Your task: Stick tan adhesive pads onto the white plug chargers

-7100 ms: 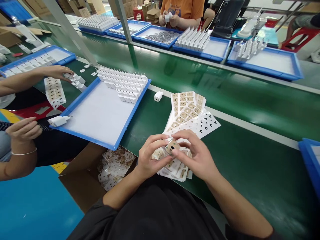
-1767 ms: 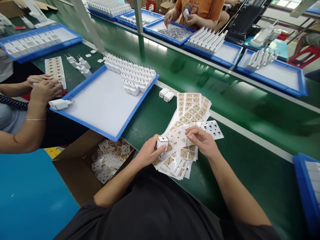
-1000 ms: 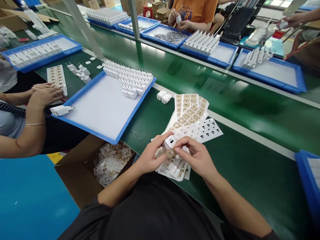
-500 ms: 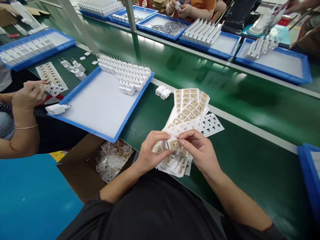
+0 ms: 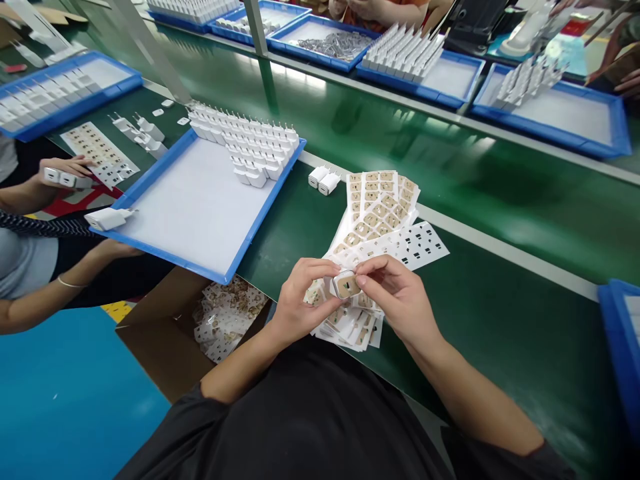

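Note:
A small white charger (image 5: 331,287) is held in my left hand (image 5: 300,300), between thumb and fingers. A tan sticker (image 5: 347,285) covers its face, and my right hand (image 5: 395,293) pinches the sticker's right edge. Both hands are over a fanned pile of sticker sheets (image 5: 377,220). Across the pile lies a partly used white sheet (image 5: 425,245) with black marks. Two white chargers (image 5: 324,180) rest on the green table just left of the pile's far end.
A blue-rimmed tray (image 5: 227,275) with rows of chargers (image 5: 260,150) stands to the left. Below it, a cardboard box (image 5: 160,333) holds discarded sheets. At far left, a co-worker's hand (image 5: 65,177) holds chargers. More blue trays (image 5: 550,127) line the far side.
The sticker's face has turned more toward the camera between my hands, which barely moved. The co-worker's hands at the left have parted, and one now shows chargers.

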The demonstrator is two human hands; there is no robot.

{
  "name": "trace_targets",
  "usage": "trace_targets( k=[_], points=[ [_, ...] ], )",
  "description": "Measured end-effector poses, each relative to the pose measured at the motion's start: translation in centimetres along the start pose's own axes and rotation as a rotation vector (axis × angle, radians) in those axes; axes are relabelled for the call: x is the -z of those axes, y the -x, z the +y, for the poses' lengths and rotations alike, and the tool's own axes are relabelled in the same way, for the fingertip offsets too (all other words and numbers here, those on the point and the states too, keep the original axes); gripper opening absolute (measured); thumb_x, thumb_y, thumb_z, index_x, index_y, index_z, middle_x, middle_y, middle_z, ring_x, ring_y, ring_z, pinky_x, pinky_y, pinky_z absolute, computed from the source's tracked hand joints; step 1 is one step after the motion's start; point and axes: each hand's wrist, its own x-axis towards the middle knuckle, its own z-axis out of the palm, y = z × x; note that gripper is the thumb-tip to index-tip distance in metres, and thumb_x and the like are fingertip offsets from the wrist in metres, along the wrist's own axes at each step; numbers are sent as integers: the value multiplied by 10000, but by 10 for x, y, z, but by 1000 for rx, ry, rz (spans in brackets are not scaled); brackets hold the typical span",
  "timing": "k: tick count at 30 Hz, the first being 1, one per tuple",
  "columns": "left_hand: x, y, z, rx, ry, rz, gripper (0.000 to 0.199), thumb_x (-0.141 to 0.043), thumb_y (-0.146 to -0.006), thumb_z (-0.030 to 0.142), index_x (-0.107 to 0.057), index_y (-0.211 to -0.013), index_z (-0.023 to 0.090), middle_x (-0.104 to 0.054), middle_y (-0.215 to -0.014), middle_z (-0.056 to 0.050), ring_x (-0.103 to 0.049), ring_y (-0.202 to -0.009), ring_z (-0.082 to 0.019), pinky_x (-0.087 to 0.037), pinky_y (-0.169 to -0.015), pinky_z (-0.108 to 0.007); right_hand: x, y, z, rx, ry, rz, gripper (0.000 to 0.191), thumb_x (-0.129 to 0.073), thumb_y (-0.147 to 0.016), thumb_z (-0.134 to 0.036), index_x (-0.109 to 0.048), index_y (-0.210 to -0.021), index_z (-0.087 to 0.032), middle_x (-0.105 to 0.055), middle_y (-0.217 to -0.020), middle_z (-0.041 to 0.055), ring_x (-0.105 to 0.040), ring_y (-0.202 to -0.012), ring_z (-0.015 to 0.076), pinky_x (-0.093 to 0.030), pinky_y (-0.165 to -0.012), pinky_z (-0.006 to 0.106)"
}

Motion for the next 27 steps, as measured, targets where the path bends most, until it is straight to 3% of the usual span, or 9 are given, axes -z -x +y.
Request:
trace_targets(
  k=[19, 23, 27],
  points=[
    [0, -2, 6, -66, -109, 12, 412, -791, -787, 129, -600, -1139, 226, -684, -1092, -80, -641, -1034, -229, -529, -898, -399, -6, 3, 1, 67, 106, 53, 60, -729, -884, -238, -675, -904, -254, -661, -871, -13, -633, -817, 149, -547, -795, 309],
    [-1, -2, 7, -88, -128, 26, 413, -789, -783, 124, -605, -1139, 226, -689, -1084, -78, -648, -1026, -231, -536, -888, -397, -8, 4, -1, 102, 196, 61, 54, -710, -894, -233, -658, -902, -247, -665, -858, -13, -637, -794, 149, -553, -783, 318],
    [-3, 0, 4, -139, -112, 63, 440, -791, -768, 104, -601, -1145, 229, -691, -1068, -73, -651, -1007, -227, -544, -874, -396, -7, 4, -1, 233, 414, 124, 110, -722, -871, -239, -647, -952, -246, -612, -833, -8, -595, -742, 147, -545, -693, 301]
  ],
)
